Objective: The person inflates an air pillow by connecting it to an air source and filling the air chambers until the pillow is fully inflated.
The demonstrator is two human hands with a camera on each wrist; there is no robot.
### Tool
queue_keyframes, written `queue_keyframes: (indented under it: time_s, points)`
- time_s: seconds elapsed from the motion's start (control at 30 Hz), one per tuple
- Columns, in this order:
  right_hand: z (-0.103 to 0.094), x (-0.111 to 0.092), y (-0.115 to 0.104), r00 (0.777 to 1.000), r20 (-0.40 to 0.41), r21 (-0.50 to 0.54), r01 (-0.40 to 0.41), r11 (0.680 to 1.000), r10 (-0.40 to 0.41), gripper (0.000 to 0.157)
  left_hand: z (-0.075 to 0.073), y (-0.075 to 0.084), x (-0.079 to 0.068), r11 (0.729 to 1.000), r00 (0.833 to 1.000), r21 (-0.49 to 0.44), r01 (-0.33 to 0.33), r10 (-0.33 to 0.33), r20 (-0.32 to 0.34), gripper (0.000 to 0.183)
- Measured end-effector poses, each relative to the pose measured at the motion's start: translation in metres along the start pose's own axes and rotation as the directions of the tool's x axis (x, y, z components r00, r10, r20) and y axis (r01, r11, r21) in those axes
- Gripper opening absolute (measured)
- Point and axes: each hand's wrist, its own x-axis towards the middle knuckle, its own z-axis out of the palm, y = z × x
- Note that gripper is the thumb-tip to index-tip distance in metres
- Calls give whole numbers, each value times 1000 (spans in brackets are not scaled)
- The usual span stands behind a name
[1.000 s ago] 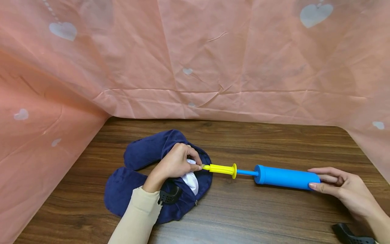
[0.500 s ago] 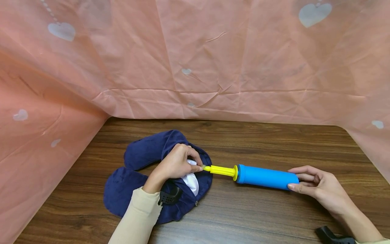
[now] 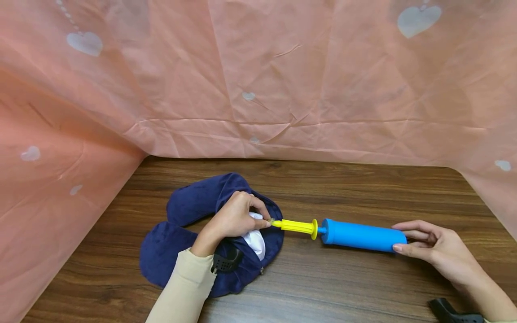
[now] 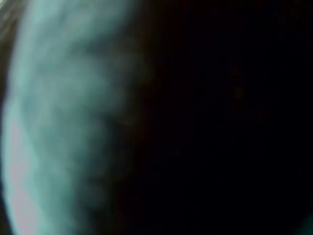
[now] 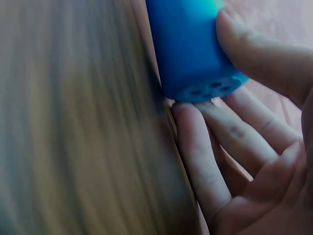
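Note:
A blue hand pump (image 3: 363,236) with a yellow nozzle end (image 3: 298,227) lies across the table, a short stretch of blue rod showing between the two. My right hand (image 3: 438,246) grips the far right end of the blue barrel between thumb and fingers; the right wrist view shows the holed end cap (image 5: 212,89) by the fingertips. My left hand (image 3: 238,217) pinches a small clear valve at the nozzle's tip, over a navy U-shaped neck pillow (image 3: 194,202). White lining (image 3: 255,244) shows in the pillow's opening. The left wrist view is dark and blurred.
The wooden table (image 3: 343,287) runs back to a pink curtain (image 3: 258,80) with white hearts, which encloses the back and sides. A zipper pull (image 3: 261,271) sits at the pillow's lower right edge. Black wrist straps show on both arms.
My right hand pushes the blue barrel left against the yellow end, then draws it back slightly right, so a little rod shows again. My left hand and the pillow stay in place.

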Motion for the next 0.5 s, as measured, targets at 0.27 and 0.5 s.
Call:
queue_keyframes:
  time_s: [0.27, 0.5]
  points:
    - [-41, -7, 46, 996, -61, 47, -61, 997, 64, 42, 0, 0, 0, 1000, 1000, 3, -10, 10, 1, 11]
    - [-60, -10, 69, 996, -88, 100, -27, 995, 36, 51, -2, 0, -1, 1000, 1000, 21, -6, 6, -14, 11]
